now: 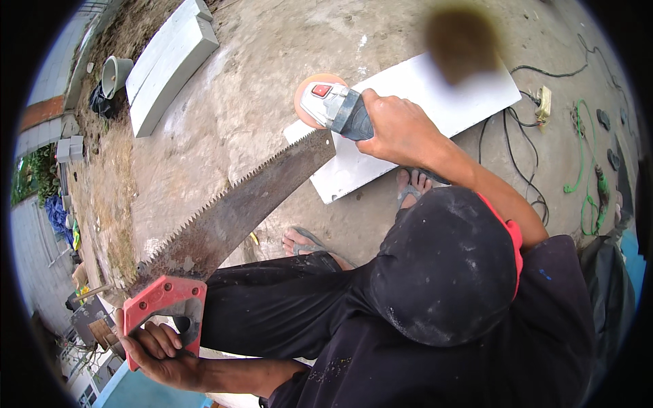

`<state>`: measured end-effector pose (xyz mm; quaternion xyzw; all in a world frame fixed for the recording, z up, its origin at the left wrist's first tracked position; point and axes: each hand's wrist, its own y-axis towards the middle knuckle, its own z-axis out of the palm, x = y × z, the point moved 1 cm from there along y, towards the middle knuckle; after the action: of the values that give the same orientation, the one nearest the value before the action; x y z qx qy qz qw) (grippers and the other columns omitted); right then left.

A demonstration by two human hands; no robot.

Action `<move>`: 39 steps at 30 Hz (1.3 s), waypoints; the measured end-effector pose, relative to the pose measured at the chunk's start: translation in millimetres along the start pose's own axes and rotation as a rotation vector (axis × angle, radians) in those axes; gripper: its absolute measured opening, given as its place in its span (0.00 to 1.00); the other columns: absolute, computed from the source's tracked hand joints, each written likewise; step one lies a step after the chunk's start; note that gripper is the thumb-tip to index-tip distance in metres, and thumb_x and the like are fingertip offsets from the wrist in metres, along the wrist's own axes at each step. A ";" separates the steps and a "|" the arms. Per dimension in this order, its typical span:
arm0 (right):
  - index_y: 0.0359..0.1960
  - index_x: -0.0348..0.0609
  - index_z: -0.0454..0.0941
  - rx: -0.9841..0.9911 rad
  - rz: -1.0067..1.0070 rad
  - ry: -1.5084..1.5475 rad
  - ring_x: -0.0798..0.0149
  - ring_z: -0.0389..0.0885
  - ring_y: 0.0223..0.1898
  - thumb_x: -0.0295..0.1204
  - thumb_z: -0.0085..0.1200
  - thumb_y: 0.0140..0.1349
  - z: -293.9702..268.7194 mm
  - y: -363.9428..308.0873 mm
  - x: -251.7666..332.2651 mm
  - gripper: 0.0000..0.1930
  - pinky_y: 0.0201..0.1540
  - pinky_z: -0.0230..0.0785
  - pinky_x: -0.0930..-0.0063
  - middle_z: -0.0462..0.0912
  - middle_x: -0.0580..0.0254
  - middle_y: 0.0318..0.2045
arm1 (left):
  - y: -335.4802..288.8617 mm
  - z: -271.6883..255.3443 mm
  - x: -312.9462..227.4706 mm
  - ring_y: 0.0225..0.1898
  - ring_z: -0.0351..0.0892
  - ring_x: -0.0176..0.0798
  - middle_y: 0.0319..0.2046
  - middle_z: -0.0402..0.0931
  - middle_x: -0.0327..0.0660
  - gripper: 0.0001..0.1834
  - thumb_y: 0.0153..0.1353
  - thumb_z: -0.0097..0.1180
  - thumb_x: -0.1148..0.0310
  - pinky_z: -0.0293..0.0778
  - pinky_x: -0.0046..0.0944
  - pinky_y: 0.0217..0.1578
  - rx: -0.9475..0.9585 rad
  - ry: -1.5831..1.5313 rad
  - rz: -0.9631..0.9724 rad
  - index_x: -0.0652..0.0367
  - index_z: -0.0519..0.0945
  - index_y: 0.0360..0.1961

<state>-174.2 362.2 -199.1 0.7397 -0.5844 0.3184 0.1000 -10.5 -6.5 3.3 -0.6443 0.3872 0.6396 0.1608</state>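
Head view: holds saw [252, 204] in left hand [166, 367], fingers clamped round red handle [166, 294], with blade tip over near end of white slab [462, 109]. Grips grinder [338, 109] in right hand [401, 126], fingers wrapped tight round body, with disc [304, 102] just beside blade tip. Cannot tell about contact. Could catch a tooth and kick from unsteady one-handed holds. Could cut sandalled feet [296, 239] after a slip.
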 end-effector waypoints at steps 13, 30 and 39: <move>0.42 0.24 0.74 0.066 0.009 0.006 0.36 0.88 0.37 0.30 0.67 0.51 -0.6 -7.9 6.1 0.23 0.43 0.81 0.51 0.85 0.32 0.29 | 2.1 -7.4 1.6 0.14 0.50 0.21 0.16 0.52 0.27 0.22 0.82 0.43 0.60 0.57 0.24 0.11 0.086 -0.042 0.011 0.75 0.74 0.55; 0.43 0.24 0.74 0.114 -0.010 -0.012 0.37 0.88 0.36 0.28 0.66 0.51 3.8 -3.8 7.6 0.22 0.41 0.81 0.51 0.85 0.33 0.30 | -2.4 3.9 -3.6 0.13 0.51 0.22 0.15 0.52 0.28 0.18 0.81 0.45 0.61 0.57 0.24 0.11 0.078 -0.015 0.024 0.67 0.74 0.41; 0.44 0.24 0.74 0.132 -0.003 -0.030 0.37 0.88 0.35 0.28 0.65 0.51 4.5 -4.5 5.2 0.22 0.41 0.81 0.50 0.85 0.35 0.29 | -1.4 1.6 -1.0 0.14 0.50 0.21 0.16 0.51 0.28 0.24 0.81 0.43 0.60 0.57 0.24 0.12 0.103 -0.021 0.031 0.77 0.73 0.57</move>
<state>-167.9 357.1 -198.5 0.7502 -0.5625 0.3450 0.0429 -10.5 -4.2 3.6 -0.6224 0.4277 0.6280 0.1878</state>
